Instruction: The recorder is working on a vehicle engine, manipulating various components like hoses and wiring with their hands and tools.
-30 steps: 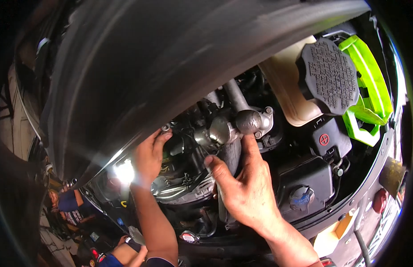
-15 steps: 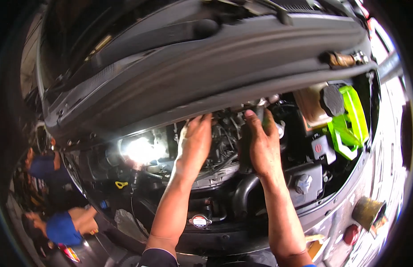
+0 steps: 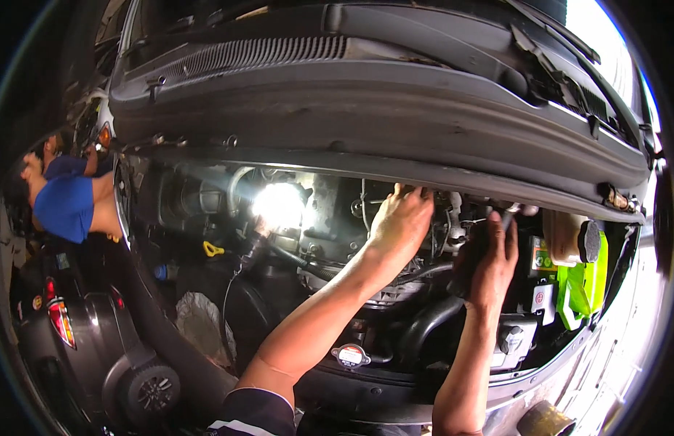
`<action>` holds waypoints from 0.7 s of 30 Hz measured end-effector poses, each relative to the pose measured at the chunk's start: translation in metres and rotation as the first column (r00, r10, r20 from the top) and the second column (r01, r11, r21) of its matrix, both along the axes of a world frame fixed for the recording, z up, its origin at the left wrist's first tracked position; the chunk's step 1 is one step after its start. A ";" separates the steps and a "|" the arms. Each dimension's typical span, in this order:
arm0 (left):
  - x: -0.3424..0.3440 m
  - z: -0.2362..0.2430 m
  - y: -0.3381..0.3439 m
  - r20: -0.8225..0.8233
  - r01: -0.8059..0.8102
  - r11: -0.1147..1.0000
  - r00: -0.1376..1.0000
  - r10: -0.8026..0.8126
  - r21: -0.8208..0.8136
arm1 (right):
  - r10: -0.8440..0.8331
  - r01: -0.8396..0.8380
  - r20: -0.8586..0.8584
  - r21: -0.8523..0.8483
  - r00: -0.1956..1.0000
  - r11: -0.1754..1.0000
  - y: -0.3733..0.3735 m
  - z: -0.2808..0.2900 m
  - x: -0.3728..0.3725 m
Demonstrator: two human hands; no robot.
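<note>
My left hand [image 3: 401, 221] reaches into the engine bay below the overhanging dark cowl panel [image 3: 337, 109], back of hand up. Its fingers bend down among the engine parts, and their tips are hidden. To its right, my right hand [image 3: 495, 254] stands upright beside a dark, duct-like part [image 3: 468, 265], thumb and fingers closing round a slim greyish piece I cannot make out. Ahead of my right fingers lie metal fittings [image 3: 522, 209]. A black hose [image 3: 428, 323] curves down between my forearms. The silver radiator cap [image 3: 350, 355] sits near the front edge.
A bright lamp [image 3: 279, 207] shines at the left of the engine, beside a yellow dipstick handle [image 3: 213, 249]. On the right stand a coolant reservoir [image 3: 566, 236] and a bright green plastic piece [image 3: 588, 283]. Another person in blue [image 3: 64, 207] and a motorcycle [image 3: 90, 327] are outside, left.
The view has turned, bringing the motorcycle and more of the cowl into sight. My left hand has moved right over the engine, nearer my right hand. My right hand stays by the dark part.
</note>
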State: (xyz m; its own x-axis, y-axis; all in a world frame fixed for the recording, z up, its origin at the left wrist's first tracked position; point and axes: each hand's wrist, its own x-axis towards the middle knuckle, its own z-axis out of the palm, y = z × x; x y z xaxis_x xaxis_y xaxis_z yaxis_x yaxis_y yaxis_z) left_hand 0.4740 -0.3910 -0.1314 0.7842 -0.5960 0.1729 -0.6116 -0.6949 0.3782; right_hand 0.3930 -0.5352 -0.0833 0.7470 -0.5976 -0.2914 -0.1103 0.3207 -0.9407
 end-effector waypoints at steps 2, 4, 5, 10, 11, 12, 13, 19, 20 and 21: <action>0.004 -0.011 -0.004 0.120 -0.008 0.997 0.993 -0.001 0.076 | -0.055 0.056 0.047 -0.007 0.997 0.998 0.006 0.002 0.000; 0.007 -0.011 -0.010 0.027 -0.025 0.997 0.999 0.024 0.070 | 0.211 -0.214 -0.068 -0.053 0.975 0.975 -0.002 -0.005 -0.002; 0.007 -0.011 -0.010 -0.003 -0.051 0.997 0.999 0.051 0.051 | 0.259 -0.267 -0.089 -0.084 0.962 0.960 -0.006 -0.016 0.001; 0.003 -0.017 -0.007 0.058 -0.039 0.996 0.998 0.034 0.078 | 0.176 -0.174 -0.075 0.027 0.982 0.984 0.002 -0.008 -0.001; 0.003 -0.018 -0.007 0.031 -0.003 0.999 1.000 0.001 0.043 | 0.127 -0.126 -0.056 0.021 0.990 0.992 0.000 -0.008 0.000; 0.004 -0.007 -0.013 0.008 -0.025 0.997 1.000 0.024 0.075 | 0.073 -0.073 -0.038 0.012 0.997 0.997 -0.003 -0.007 0.001; 0.001 -0.004 -0.014 0.023 -0.014 0.997 1.000 0.012 0.073 | 0.046 -0.045 -0.044 0.029 0.998 0.999 -0.002 -0.001 -0.002; -0.022 0.003 -0.027 -0.037 0.070 0.993 0.997 -0.067 0.098 | 0.024 -0.024 -0.080 0.000 0.996 1.000 -0.009 0.001 -0.005; -0.021 0.001 -0.026 -0.054 0.112 0.979 0.993 -0.104 0.171 | 0.062 -0.063 -0.084 -0.012 0.995 0.998 -0.012 0.003 -0.005; -0.018 0.009 -0.027 -0.042 0.046 0.990 0.998 -0.041 0.135 | 0.051 -0.051 -0.069 0.001 0.996 0.999 -0.012 0.001 -0.005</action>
